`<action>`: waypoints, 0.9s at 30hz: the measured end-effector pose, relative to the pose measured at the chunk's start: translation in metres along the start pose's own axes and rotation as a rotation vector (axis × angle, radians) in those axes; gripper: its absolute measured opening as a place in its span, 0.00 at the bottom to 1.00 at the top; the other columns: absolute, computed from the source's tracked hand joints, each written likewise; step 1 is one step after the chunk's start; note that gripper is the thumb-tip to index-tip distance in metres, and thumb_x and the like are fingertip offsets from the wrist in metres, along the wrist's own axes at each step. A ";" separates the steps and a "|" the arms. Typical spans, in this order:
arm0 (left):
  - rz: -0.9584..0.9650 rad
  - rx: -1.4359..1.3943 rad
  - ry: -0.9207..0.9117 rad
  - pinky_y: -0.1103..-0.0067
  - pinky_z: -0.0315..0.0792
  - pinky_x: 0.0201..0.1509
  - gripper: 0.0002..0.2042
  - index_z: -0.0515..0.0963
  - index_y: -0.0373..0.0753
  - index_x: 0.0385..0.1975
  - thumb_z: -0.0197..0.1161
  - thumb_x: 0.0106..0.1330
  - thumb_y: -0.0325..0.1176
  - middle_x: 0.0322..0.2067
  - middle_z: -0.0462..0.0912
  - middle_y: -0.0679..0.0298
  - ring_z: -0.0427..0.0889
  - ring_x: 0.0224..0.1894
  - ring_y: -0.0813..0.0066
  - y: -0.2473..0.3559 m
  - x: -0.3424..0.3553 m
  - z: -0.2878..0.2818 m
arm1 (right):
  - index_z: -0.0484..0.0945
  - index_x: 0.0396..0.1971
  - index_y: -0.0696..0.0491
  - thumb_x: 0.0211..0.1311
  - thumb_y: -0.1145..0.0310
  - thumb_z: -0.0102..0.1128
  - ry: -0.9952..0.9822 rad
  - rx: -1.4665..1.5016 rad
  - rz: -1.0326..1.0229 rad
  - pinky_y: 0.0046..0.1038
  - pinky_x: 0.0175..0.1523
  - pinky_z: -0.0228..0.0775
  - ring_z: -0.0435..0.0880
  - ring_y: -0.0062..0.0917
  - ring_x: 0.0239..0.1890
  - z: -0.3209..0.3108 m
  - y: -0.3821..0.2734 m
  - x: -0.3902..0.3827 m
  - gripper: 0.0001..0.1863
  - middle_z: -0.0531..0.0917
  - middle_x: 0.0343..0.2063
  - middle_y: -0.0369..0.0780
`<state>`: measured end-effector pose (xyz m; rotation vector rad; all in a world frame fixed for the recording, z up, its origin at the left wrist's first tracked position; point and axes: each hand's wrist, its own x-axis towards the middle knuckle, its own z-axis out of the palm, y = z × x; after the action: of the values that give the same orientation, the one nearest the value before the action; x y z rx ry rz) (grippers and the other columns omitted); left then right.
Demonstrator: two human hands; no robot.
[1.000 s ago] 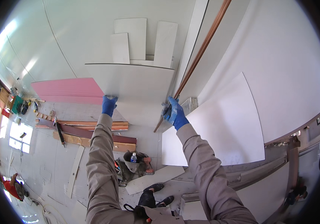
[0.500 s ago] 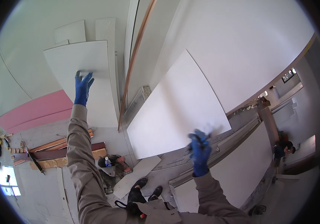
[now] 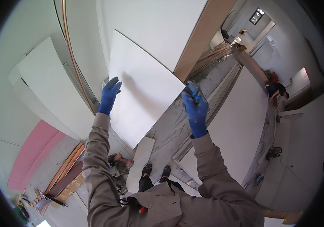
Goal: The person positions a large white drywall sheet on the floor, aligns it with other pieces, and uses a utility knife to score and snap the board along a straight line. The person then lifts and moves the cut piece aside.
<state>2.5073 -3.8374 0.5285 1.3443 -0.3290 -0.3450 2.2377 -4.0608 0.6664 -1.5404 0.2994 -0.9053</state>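
A white rectangular board [image 3: 147,83] leans at a slant in front of me, against larger pale panels. My left hand [image 3: 110,96], in a blue glove, is at the board's left edge with its fingers slightly bent and apart; whether it touches the board I cannot tell. By the board's right corner, my blue-gloved right hand [image 3: 195,111] is raised, its fingers curled in. A small object seems to be in those fingers, but its kind does not show. A soft shadow falls across the board's face.
More white boards [image 3: 52,83] lean at the left beside a pink panel [image 3: 37,155]. A stack of large sheets [image 3: 237,125] lies at the right. Wood strips [image 3: 65,166] and a narrow board [image 3: 141,160] are on the floor. Another person [image 3: 277,90] bends over at the far right.
My view has turned to the right. My left hand has left the leaning boards on the left and come to the white board's left edge; my right hand has moved to its right corner.
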 end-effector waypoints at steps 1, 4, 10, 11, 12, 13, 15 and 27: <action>0.022 0.010 -0.009 0.76 0.75 0.57 0.28 0.69 0.32 0.67 0.65 0.70 0.35 0.55 0.82 0.60 0.80 0.56 0.74 0.005 0.003 0.014 | 0.79 0.57 0.59 0.68 0.74 0.63 -0.063 0.008 -0.049 0.11 0.29 0.66 0.74 0.07 0.26 0.003 0.004 0.003 0.18 0.85 0.37 0.33; 0.070 0.036 -0.023 0.75 0.70 0.64 0.33 0.64 0.31 0.70 0.67 0.69 0.41 0.61 0.77 0.53 0.77 0.61 0.69 0.024 0.008 0.044 | 0.79 0.55 0.60 0.66 0.77 0.63 -0.021 0.050 0.004 0.12 0.35 0.69 0.74 0.08 0.30 0.027 -0.004 0.003 0.17 0.83 0.36 0.32; 0.143 0.194 0.199 0.72 0.62 0.72 0.39 0.63 0.28 0.70 0.70 0.66 0.45 0.66 0.70 0.49 0.68 0.69 0.61 0.004 0.040 0.027 | 0.80 0.51 0.63 0.64 0.80 0.63 -0.162 -0.234 -0.022 0.17 0.39 0.71 0.76 0.12 0.32 0.011 -0.046 -0.045 0.15 0.82 0.35 0.33; 0.157 0.130 0.226 0.72 0.62 0.72 0.38 0.64 0.28 0.69 0.71 0.66 0.45 0.66 0.70 0.49 0.68 0.69 0.61 -0.004 0.043 0.004 | 0.81 0.50 0.63 0.63 0.80 0.63 -0.188 -0.249 -0.032 0.17 0.38 0.71 0.76 0.12 0.32 0.009 -0.052 -0.062 0.15 0.82 0.35 0.33; 0.189 -0.033 0.217 0.74 0.61 0.72 0.37 0.65 0.29 0.69 0.71 0.66 0.45 0.64 0.73 0.52 0.70 0.67 0.65 -0.011 0.043 -0.020 | 0.81 0.49 0.63 0.62 0.80 0.63 -0.211 -0.284 -0.055 0.18 0.37 0.70 0.76 0.13 0.31 0.002 -0.062 -0.079 0.15 0.82 0.35 0.35; 0.177 -0.003 0.155 0.74 0.62 0.71 0.37 0.65 0.29 0.69 0.71 0.66 0.44 0.62 0.75 0.53 0.72 0.65 0.67 -0.012 0.035 -0.032 | 0.82 0.48 0.64 0.60 0.80 0.64 -0.219 -0.336 -0.069 0.18 0.36 0.70 0.76 0.14 0.30 -0.012 -0.065 -0.098 0.15 0.82 0.35 0.36; 0.157 0.019 0.001 0.76 0.65 0.69 0.36 0.64 0.28 0.69 0.70 0.66 0.42 0.58 0.78 0.56 0.75 0.61 0.70 0.006 0.013 -0.030 | 0.82 0.46 0.64 0.59 0.79 0.64 -0.110 -0.270 -0.008 0.17 0.32 0.70 0.78 0.16 0.27 -0.057 -0.056 -0.133 0.14 0.82 0.34 0.39; 0.798 0.583 -0.161 0.67 0.77 0.46 0.28 0.79 0.43 0.58 0.67 0.52 0.22 0.49 0.84 0.57 0.83 0.45 0.56 -0.011 -0.247 0.119 | 0.84 0.47 0.38 0.68 0.63 0.60 0.531 0.459 0.677 0.33 0.32 0.75 0.81 0.28 0.28 -0.355 -0.009 -0.212 0.10 0.89 0.41 0.34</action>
<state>2.2332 -3.8394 0.5325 1.6224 -1.1194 0.3442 1.8522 -4.1761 0.5723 -0.6735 0.8686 -0.7461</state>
